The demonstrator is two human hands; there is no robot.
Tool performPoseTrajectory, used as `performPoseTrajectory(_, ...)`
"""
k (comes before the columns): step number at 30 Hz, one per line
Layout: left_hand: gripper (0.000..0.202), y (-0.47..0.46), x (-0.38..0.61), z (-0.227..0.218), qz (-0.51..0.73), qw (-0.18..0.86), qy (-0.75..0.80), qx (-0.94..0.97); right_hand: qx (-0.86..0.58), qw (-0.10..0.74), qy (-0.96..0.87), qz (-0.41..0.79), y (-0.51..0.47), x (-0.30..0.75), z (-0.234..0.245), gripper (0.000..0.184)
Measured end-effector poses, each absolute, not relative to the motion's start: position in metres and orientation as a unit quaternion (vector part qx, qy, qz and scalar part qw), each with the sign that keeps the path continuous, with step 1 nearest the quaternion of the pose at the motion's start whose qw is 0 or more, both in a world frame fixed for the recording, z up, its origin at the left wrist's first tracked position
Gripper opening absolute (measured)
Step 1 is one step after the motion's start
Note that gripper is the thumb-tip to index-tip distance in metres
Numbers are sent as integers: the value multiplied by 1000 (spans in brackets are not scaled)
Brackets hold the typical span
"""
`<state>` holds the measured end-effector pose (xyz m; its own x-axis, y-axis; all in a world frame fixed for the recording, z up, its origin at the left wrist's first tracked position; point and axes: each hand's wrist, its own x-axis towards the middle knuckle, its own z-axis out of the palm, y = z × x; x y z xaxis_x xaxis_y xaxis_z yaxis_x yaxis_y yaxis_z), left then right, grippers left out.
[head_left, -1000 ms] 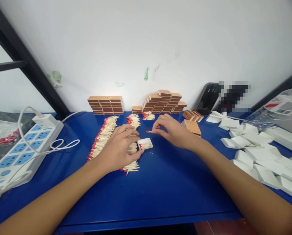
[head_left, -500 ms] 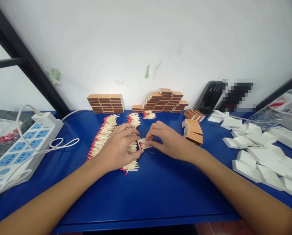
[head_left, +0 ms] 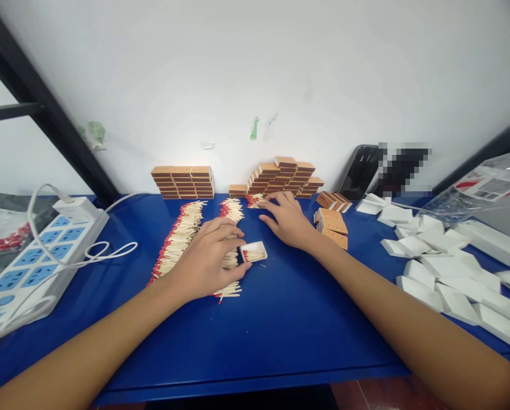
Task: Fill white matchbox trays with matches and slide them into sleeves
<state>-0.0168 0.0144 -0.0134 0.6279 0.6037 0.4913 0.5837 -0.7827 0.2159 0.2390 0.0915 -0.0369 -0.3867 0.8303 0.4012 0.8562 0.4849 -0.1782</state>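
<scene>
My left hand (head_left: 212,257) grips the left end of a white matchbox tray (head_left: 264,248) between thumb and index finger. Inside the tray lies a layer of red-tipped matches (head_left: 254,255). My right hand (head_left: 288,219) is farther back, fingers apart, its fingertips at a small pile of matches (head_left: 255,200) that they partly cover. Under and behind my left hand runs a row of matches (head_left: 231,209), partly hidden by it. A longer, thicker row of matches (head_left: 176,242) stretches along its left side.
Closed matchboxes stand against the wall in a left stack (head_left: 182,182) and a stepped right stack (head_left: 280,177). More matchboxes (head_left: 332,221) lie right of my right hand. White empty trays (head_left: 455,262) are heaped at right, near a phone (head_left: 360,171). A power strip (head_left: 41,256) with cables lies left.
My right hand has let go of the matches in the tray and moved back to the small pile, its fingers spreading. My left hand has stayed at the tray.
</scene>
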Motion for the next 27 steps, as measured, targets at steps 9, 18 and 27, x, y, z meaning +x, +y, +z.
performPoseTrajectory(9, 23, 12, -16, -12, 285, 25, 325, 901, -478, 259, -839, -19, 93, 240, -38, 22)
performPoseTrajectory(18, 22, 12, -17, -11, 291, 10, 317, 903, -460, 260, -849, 12, 91, 243, -36, 10)
performPoseTrajectory(27, 22, 12, -18, -9, 291, 10, 320, 902, -470, 217, -854, 45, 90, 261, -30, 16)
